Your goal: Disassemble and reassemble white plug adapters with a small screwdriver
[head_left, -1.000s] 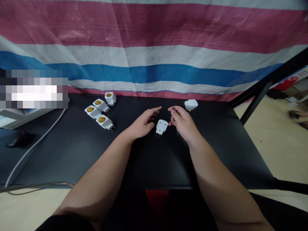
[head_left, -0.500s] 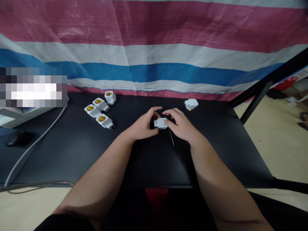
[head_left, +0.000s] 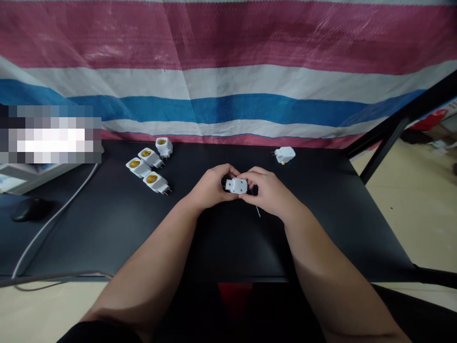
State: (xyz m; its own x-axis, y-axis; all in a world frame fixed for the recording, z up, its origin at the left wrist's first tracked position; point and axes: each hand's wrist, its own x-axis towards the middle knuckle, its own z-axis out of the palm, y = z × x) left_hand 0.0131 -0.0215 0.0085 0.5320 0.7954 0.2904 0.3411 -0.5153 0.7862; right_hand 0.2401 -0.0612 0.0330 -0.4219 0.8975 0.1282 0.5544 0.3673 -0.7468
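Note:
A white plug-in lamp socket (head_left: 236, 186) is between my hands, its flat side with several small dark holes facing up and its prongs pointing left. My left hand (head_left: 211, 188) is closed around the prong end, with thumb and fingers along its edges. My right hand (head_left: 267, 187) pinches the other end of the socket. A thin metal screwdriver shaft (head_left: 258, 210) sticks out below my right hand; its handle is hidden, and I cannot tell whether the hand touches it.
Several white lamp sockets (head_left: 155, 182) with brass-coloured insides sit at the left on the black table (head_left: 143, 238). Another socket (head_left: 285, 154) lies at the back right. A black mouse (head_left: 31, 209) and a grey cable (head_left: 57, 214) are far left. A striped sheet (head_left: 228, 109) hangs behind.
My right hand's fingers have closed onto the lamp socket's right end, and my left fingers have drawn in around it. The socket has shifted slightly left.

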